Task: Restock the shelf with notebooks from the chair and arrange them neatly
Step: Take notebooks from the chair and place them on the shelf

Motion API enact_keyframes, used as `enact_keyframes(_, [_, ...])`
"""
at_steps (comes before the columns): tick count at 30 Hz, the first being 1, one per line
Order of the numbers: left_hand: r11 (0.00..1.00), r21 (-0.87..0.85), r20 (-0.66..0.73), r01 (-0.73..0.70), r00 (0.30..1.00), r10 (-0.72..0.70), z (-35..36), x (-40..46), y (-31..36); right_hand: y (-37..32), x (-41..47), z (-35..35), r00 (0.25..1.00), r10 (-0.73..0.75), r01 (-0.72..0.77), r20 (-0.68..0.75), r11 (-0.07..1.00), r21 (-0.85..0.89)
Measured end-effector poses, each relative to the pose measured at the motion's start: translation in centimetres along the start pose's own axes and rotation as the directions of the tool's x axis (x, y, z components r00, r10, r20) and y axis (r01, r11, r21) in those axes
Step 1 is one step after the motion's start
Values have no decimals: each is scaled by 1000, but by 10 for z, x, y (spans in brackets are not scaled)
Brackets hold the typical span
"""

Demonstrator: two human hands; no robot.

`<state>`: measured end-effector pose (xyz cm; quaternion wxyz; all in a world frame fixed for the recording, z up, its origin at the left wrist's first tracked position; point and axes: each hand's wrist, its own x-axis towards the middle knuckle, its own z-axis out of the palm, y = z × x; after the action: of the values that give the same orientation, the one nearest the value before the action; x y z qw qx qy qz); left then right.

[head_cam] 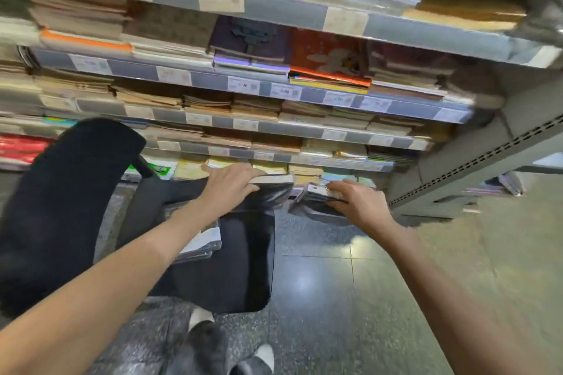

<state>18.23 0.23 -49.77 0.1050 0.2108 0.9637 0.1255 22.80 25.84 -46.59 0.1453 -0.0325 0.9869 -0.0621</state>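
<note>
A black office chair [240,253] stands before the shelf unit, with a few wrapped notebooks [201,240] lying on its seat. My left hand [231,184] grips a stack of dark notebooks [271,189] by its top edge, over the front of the seat. My right hand [356,201] holds another dark wrapped bundle of notebooks [313,195] just to the right, low in front of the bottom shelf [307,172]. The picture is blurred, so finger detail is unclear.
The grey shelf unit [274,91] holds several rows of stacked notebooks with price tags on the rails. Its grey end panel [475,158] stands at the right. Below lies tiled floor [335,298], with my feet [213,344] at the bottom.
</note>
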Motion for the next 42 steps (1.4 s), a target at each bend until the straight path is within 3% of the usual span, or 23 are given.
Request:
enact_keyframes(10, [996, -93, -180, 19, 983, -35, 103, 1, -24, 22, 5, 75, 1000, 4, -5, 29, 998, 57])
enact_keyframes(17, [993, -110, -222, 51, 972, -75, 162, -26, -25, 26, 10, 110, 999, -9, 6, 37, 997, 73])
enact_keyframes(26, [972, -191, 62, 135, 990, -125, 250, -74, -34, 31, 6, 155, 996, -70, 64, 54, 993, 97])
enact_keyframes(32, [981, -144, 82, 129, 990, -118, 281, -86, -49, 28, 1, 178, 994, -112, 110, 17, 989, 97])
enact_keyframes(42, [903, -312, 137, 296, 954, -265, 242, -61, -45, 16, 8, 161, 984, -150, 158, -96, 984, 80])
